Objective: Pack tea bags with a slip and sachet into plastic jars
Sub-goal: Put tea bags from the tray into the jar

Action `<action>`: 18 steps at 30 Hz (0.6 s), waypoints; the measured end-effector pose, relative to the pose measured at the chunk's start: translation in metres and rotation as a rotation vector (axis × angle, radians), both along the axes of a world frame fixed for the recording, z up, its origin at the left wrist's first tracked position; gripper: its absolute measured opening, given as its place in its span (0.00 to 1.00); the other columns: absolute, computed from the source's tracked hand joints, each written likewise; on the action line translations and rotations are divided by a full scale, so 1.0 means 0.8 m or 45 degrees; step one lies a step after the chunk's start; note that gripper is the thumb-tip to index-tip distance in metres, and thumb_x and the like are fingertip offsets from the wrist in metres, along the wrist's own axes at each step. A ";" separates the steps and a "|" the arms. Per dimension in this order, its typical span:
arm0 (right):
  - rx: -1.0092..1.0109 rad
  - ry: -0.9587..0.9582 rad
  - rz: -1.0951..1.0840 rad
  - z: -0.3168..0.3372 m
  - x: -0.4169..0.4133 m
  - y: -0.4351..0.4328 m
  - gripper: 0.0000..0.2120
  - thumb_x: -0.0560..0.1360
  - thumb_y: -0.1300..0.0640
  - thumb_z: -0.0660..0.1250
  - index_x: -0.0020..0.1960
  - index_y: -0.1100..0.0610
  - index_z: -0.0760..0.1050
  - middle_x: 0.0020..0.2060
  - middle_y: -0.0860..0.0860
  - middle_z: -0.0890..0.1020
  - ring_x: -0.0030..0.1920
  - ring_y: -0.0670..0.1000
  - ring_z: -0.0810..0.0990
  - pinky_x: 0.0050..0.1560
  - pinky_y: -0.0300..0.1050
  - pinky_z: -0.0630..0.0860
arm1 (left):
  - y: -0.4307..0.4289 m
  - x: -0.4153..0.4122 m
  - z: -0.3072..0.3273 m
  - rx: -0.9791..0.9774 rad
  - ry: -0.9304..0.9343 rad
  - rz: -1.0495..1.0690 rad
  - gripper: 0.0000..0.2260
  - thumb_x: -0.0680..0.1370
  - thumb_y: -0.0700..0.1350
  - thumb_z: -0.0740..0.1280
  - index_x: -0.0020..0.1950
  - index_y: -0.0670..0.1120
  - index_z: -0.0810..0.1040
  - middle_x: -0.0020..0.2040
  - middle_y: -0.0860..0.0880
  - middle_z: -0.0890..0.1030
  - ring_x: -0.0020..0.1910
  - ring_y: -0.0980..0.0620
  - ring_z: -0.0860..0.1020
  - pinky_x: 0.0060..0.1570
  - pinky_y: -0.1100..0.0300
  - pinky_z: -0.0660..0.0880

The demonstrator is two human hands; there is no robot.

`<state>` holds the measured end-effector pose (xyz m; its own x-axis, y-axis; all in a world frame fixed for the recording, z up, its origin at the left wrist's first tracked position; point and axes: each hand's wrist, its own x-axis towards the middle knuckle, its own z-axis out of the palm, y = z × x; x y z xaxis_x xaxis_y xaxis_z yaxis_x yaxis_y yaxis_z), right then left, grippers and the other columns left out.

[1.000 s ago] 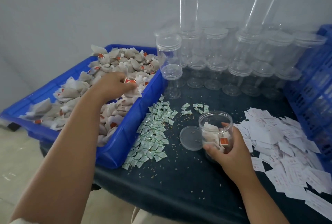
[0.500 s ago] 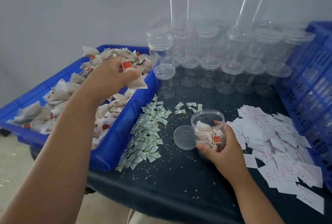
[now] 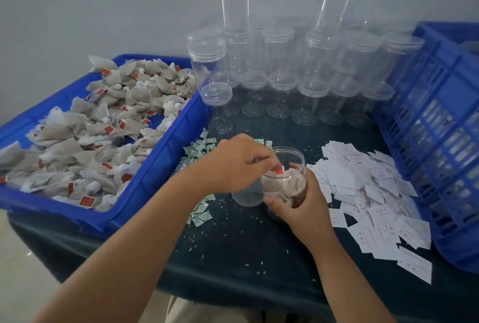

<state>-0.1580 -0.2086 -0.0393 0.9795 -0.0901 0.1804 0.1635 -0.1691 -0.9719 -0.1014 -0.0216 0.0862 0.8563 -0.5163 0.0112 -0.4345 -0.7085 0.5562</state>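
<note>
Head view: left hand (image 3: 238, 164) pinches a tea bag (image 3: 281, 173) at the mouth of the clear jar (image 3: 294, 153); right hand (image 3: 303, 208) grips its side; tagged bags (image 3: 290, 185) half fill it.

clear glossy plastic jar (image 3: 293, 167), matt dark tablecloth (image 3: 233, 258)

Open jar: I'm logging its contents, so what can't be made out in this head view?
- Head view: tea bag count in the open jar; the left hand, pinching a tea bag, covers its mouth, and the right hand wraps its wall.
- Head view: any slip or sachet inside; hidden likewise.
- Head view: print on loose slips; too small, blurred.
</note>
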 end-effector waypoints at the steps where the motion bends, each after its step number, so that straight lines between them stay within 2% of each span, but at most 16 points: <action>1: 0.003 0.006 0.004 -0.001 0.001 -0.001 0.36 0.63 0.41 0.84 0.67 0.35 0.73 0.60 0.37 0.84 0.61 0.43 0.85 0.58 0.37 0.81 | 0.007 0.001 0.000 -0.061 0.011 0.029 0.09 0.84 0.56 0.65 0.55 0.61 0.86 0.48 0.66 0.84 0.55 0.64 0.78 0.58 0.59 0.74; 3: -0.002 0.013 0.015 -0.002 0.002 -0.002 0.37 0.62 0.40 0.84 0.67 0.35 0.73 0.60 0.36 0.85 0.61 0.42 0.85 0.60 0.37 0.81 | 0.029 0.010 -0.007 -0.191 -0.078 0.231 0.04 0.81 0.54 0.70 0.52 0.59 0.86 0.46 0.66 0.84 0.48 0.66 0.81 0.50 0.64 0.76; 4: -0.008 0.016 0.018 -0.003 0.002 -0.002 0.38 0.61 0.39 0.84 0.68 0.36 0.73 0.60 0.36 0.85 0.61 0.41 0.85 0.61 0.37 0.81 | 0.044 0.016 -0.015 -0.143 -0.092 0.343 0.03 0.81 0.53 0.72 0.52 0.59 0.85 0.46 0.64 0.85 0.47 0.65 0.82 0.49 0.63 0.77; 5: -0.010 0.020 0.020 -0.004 0.002 -0.001 0.40 0.61 0.39 0.84 0.69 0.37 0.73 0.60 0.36 0.85 0.61 0.41 0.85 0.61 0.36 0.81 | 0.060 0.020 -0.024 0.054 -0.052 0.412 0.05 0.80 0.53 0.72 0.56 0.58 0.83 0.48 0.62 0.84 0.50 0.63 0.82 0.51 0.60 0.78; 7: -0.011 0.033 0.022 -0.005 0.002 -0.001 0.40 0.60 0.38 0.84 0.69 0.37 0.73 0.60 0.35 0.85 0.60 0.40 0.85 0.60 0.35 0.81 | 0.083 0.023 -0.054 0.637 0.085 0.428 0.17 0.79 0.56 0.72 0.66 0.54 0.78 0.60 0.54 0.81 0.59 0.52 0.80 0.58 0.52 0.78; 8: -0.013 0.039 0.023 -0.006 0.002 0.000 0.39 0.60 0.37 0.84 0.68 0.35 0.73 0.60 0.35 0.85 0.60 0.40 0.85 0.60 0.35 0.81 | 0.090 0.022 -0.070 0.787 0.126 0.439 0.21 0.79 0.57 0.72 0.69 0.52 0.76 0.64 0.50 0.78 0.61 0.49 0.79 0.60 0.50 0.78; 9: -0.014 0.045 0.024 -0.005 0.002 0.000 0.38 0.60 0.37 0.84 0.67 0.34 0.73 0.60 0.35 0.85 0.60 0.40 0.85 0.60 0.37 0.81 | 0.094 0.022 -0.085 0.787 0.140 0.479 0.22 0.79 0.57 0.72 0.70 0.51 0.76 0.65 0.49 0.77 0.60 0.47 0.79 0.59 0.50 0.78; 11: -0.021 0.051 0.023 -0.005 0.002 0.000 0.38 0.60 0.37 0.84 0.67 0.33 0.72 0.60 0.36 0.85 0.60 0.41 0.85 0.62 0.43 0.82 | 0.100 0.022 -0.106 0.579 0.111 0.602 0.20 0.79 0.55 0.73 0.69 0.51 0.78 0.63 0.48 0.79 0.57 0.48 0.80 0.57 0.51 0.79; 15: -0.020 0.049 0.020 -0.009 0.003 -0.001 0.40 0.60 0.38 0.84 0.70 0.37 0.73 0.61 0.38 0.85 0.61 0.43 0.85 0.66 0.53 0.81 | 0.106 0.023 -0.124 0.255 0.017 0.726 0.13 0.79 0.52 0.75 0.61 0.51 0.82 0.47 0.55 0.81 0.44 0.55 0.79 0.43 0.57 0.75; 18: -0.040 0.046 0.004 -0.009 0.003 0.000 0.40 0.60 0.37 0.83 0.69 0.38 0.73 0.61 0.37 0.85 0.60 0.41 0.85 0.66 0.53 0.81 | 0.105 0.024 -0.119 0.072 -0.032 0.762 0.10 0.80 0.48 0.73 0.61 0.50 0.82 0.43 0.57 0.81 0.40 0.59 0.79 0.38 0.59 0.74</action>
